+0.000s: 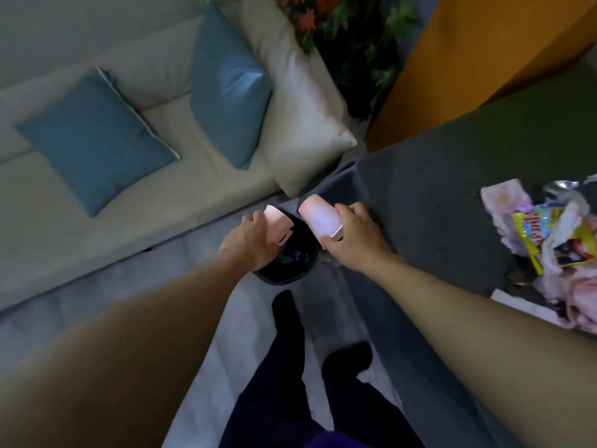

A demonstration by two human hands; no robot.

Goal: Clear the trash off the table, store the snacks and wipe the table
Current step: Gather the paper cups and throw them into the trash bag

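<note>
My left hand grips a pale pink paper cup, tipped on its side above a small black trash bin on the floor. Beside it, my right hand grips a second pink paper cup, also tipped, over the bin's right edge. The bin stands between the sofa and the dark grey table. At the right of the table lies a heap of crumpled tissues and a yellow snack bag.
A cream sofa with two blue cushions and a cream pillow fills the left. A plant and an orange cabinet stand behind the table. My legs in dark trousers stand on the pale floor.
</note>
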